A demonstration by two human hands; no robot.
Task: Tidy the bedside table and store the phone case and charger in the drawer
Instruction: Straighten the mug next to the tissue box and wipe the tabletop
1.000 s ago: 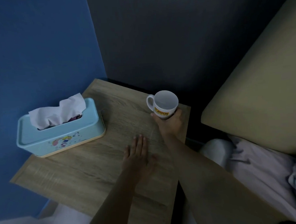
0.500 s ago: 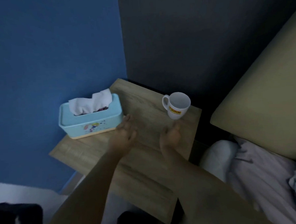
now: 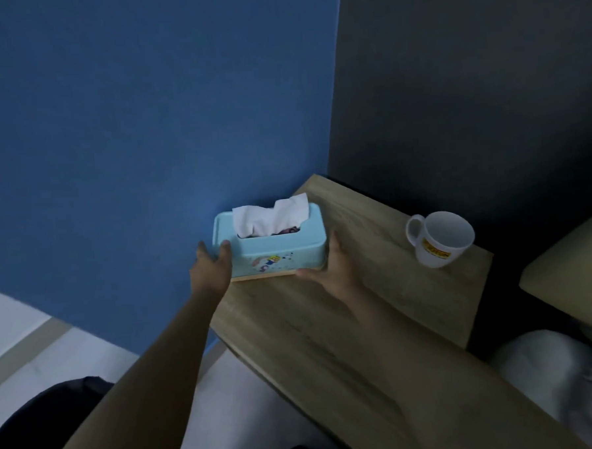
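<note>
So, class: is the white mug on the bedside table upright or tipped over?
Upright. The white mug stands on its base on the bedside table, open mouth facing up, handle to the side.

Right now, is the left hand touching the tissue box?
Touching. The head view shows the left hand wrapped on the left end of the tissue box, its thumb lying on the lid's corner with no gap.

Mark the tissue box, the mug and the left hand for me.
tissue box (image 3: 278,252): head view, on its light blue front wall.
mug (image 3: 438,247): head view, on its white outer side by the yellow label.
left hand (image 3: 210,267): head view, on the back of the hand.
</note>
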